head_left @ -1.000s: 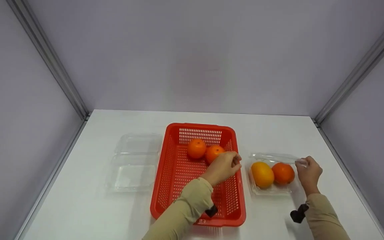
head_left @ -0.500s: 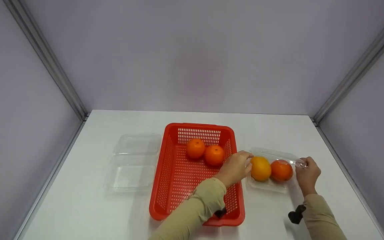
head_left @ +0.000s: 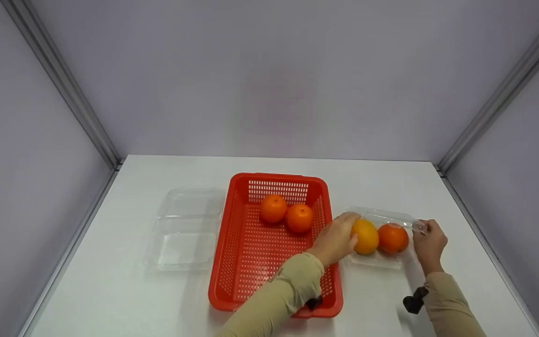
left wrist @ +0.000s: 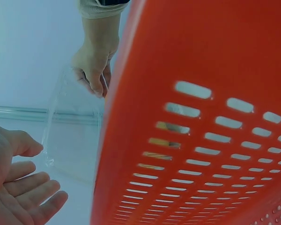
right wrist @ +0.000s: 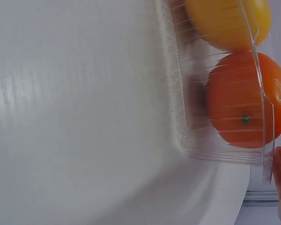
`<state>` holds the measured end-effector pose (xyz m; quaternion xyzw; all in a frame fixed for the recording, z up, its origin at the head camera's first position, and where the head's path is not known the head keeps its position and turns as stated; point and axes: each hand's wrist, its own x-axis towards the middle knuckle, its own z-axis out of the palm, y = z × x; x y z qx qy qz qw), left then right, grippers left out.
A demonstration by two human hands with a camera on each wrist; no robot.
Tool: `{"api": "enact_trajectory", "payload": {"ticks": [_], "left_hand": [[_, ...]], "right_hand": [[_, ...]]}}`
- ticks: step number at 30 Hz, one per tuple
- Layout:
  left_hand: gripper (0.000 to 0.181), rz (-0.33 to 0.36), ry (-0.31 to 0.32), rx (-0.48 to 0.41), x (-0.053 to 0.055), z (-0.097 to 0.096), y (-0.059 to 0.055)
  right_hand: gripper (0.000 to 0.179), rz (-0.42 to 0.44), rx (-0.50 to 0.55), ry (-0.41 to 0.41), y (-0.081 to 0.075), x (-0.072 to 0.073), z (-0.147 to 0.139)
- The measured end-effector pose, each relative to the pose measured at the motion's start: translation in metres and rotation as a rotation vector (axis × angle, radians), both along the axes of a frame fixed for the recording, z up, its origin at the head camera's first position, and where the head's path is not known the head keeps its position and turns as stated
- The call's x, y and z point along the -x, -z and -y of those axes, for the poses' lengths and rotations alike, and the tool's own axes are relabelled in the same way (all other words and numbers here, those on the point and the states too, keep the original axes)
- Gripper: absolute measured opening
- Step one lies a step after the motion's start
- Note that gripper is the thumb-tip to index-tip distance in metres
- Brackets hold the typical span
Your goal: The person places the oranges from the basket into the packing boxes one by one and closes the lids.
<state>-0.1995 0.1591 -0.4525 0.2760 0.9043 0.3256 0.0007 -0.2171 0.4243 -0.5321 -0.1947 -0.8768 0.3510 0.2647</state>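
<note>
A clear plastic clamshell box [head_left: 377, 262] sits right of the red basket, its lid [head_left: 389, 216] raised at the far side. Inside lie a yellow-orange fruit [head_left: 365, 237] and a deeper orange one [head_left: 393, 238], side by side. At the right end, my right hand [head_left: 430, 243] pinches the lid's edge between thumb and fingers. My left hand [head_left: 335, 239] reaches over the basket's right rim to the box's left end. In the left wrist view, its thumb tip is right at the lid's edge, with the fingers loosely bent and apart from the thumb.
The red perforated basket [head_left: 222, 262] stands in the middle, under my left forearm, with two oranges [head_left: 287, 214] near its far end. Another clear clamshell box [head_left: 185, 243] lies opened out on the left. Walls [head_left: 279, 93] enclose the white table [head_left: 110, 234].
My left hand has moved right, from over the basket to the box's left end. The box has shifted slightly away from me. My right hand keeps its pinch on the lid.
</note>
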Motion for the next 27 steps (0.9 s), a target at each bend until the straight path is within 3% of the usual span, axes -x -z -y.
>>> {"api": "enact_trajectory", "payload": {"ticks": [6, 12, 17, 21, 27], "left_hand": [[0.041, 0.024, 0.047, 0.034, -0.003, -0.003, -0.002], [0.039, 0.044, 0.093, 0.078, -0.004, -0.004, -0.004], [0.039, 0.071, 0.114, 0.135, -0.004, -0.004, -0.005], [0.038, 0.084, 0.129, 0.184, -0.003, -0.004, -0.007], [0.036, 0.123, 0.144, 0.231, -0.001, -0.005, -0.009]], "right_hand": [[0.017, 0.073, 0.062, -0.009, -0.002, -0.005, -0.002], [0.024, 0.105, 0.069, -0.063, -0.002, -0.011, -0.010], [0.029, 0.187, 0.112, -0.098, -0.004, -0.016, -0.019], [0.031, 0.294, 0.193, -0.176, -0.007, -0.019, -0.029], [0.047, 0.418, 0.330, -0.313, -0.012, -0.022, -0.040]]}}
